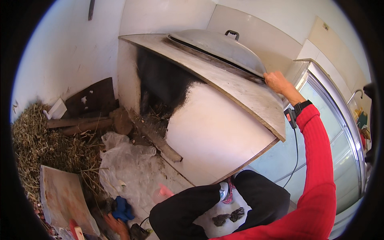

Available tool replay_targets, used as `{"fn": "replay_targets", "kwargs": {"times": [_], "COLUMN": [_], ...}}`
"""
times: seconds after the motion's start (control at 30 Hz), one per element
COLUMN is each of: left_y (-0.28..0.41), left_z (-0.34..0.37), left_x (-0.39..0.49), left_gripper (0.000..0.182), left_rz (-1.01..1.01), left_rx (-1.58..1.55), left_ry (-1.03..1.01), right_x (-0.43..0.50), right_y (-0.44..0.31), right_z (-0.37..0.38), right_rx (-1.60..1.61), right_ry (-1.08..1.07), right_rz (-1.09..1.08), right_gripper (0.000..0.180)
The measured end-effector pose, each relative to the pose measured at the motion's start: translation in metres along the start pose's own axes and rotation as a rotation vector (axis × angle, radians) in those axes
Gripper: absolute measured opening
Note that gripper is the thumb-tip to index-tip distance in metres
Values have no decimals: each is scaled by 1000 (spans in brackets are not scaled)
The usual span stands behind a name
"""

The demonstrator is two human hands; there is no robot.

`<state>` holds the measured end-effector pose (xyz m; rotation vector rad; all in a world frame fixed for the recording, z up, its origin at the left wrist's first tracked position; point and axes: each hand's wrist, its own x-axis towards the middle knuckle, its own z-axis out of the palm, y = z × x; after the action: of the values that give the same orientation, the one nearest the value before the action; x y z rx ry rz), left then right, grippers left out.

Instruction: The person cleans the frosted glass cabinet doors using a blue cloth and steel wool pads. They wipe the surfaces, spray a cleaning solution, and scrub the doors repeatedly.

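A wide, low stove with a tiled front (pixel 222 129) stands before me, its sooty fire opening on the left side holding ash and bits of straw. A large domed metal lid (pixel 210 45) with a black handle covers the top. My right hand (pixel 276 81) is closed at the right rim of the lid or pan; which of the two it grips is unclear. My left hand (pixel 117 225) is low on the left, fingers spread near a blue cloth (pixel 123 209) and a dark bristly thing; whether it holds anything cannot be told.
Dry straw (pixel 45 147) is heaped along the left wall, with logs (pixel 87 124) beside it. A stained sheet panel (pixel 66 199) leans in front. Crumpled clear plastic (pixel 129 165) lies on the floor. Right of the stove stands a glass-doored cabinet (pixel 327 120). A cable (pixel 297 156) hangs from my right wrist.
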<state>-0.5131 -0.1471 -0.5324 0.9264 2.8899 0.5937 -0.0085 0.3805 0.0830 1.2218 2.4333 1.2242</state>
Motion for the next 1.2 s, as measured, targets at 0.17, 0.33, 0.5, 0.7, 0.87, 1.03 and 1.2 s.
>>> {"fn": "replay_targets", "kwargs": {"times": [0.17, 0.33, 0.5, 0.7, 0.87, 1.03, 1.2], "left_y": [10, 18, 13, 16, 18, 7, 1], "left_z": [-8, -16, -14, -13, -17, -11, 0], "left_x": [-6, -3, 0, -2, 0, 5, 13], "left_gripper": [52, 48, 45, 47, 45, 44, 47], "left_rz": [51, 79, 63, 94, 37, 58, 210], "left_rx": [-98, -99, -89, -119, -143, -55, -28], "left_ry": [70, 130, 97, 174, 87, 37, 193], "right_x": [26, 80, 151, 151, 85, 10, -26], "right_y": [-15, -65, -165, -181, -112, -51, -55], "right_z": [-56, -180, -243, -259, -222, -129, -55], "right_rx": [-133, 585, 365, 329, 506, 432, 411], "right_ry": [-449, -272, -129, -193, -539, -476, -68], "right_rz": [-57, -26, -176, -172, -98, -94, -38], "right_gripper": [21, 40, 48, 48, 42, 43, 51]}}
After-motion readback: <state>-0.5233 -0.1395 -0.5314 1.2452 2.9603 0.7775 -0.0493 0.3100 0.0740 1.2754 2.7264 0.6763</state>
